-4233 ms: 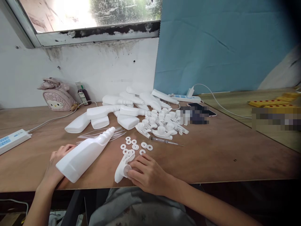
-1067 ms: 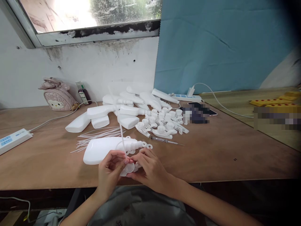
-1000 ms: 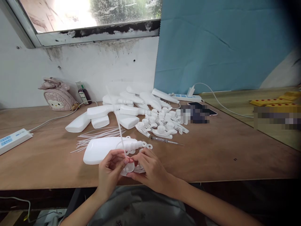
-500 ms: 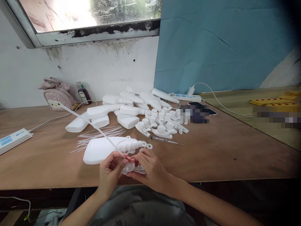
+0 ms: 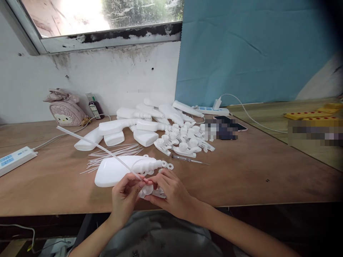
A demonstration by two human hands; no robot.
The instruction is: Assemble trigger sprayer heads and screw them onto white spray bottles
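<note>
Near the table's front edge, my left hand (image 5: pixel 127 192) pinches a long thin white plastic tube (image 5: pixel 99 147) close to its lower end. The tube slants up and to the left. My right hand (image 5: pixel 171 191) is closed around a white spray trigger head (image 5: pixel 147 190), whose round collar faces me. Fingers of both hands meet where the tube reaches the head; they hide the exact joint. Just beyond the hands lies a white spray bottle (image 5: pixel 112 171) on its side, with small white washers (image 5: pixel 170 166) by its neck.
Several thin tubes (image 5: pixel 107 157) lie behind the bottle. More white bottles (image 5: pixel 115 125) and a pile of trigger heads (image 5: pixel 184 139) are farther back. A screwdriver (image 5: pixel 187 159) lies right of centre. A pink bag (image 5: pixel 66 112), a dark bottle (image 5: pixel 95 108) and power strips (image 5: pixel 17 160) are around.
The tube's far end has swung down and to the left, and it lies at a lower slant. Both hands stay nearly in place, with the left shifted very slightly left.
</note>
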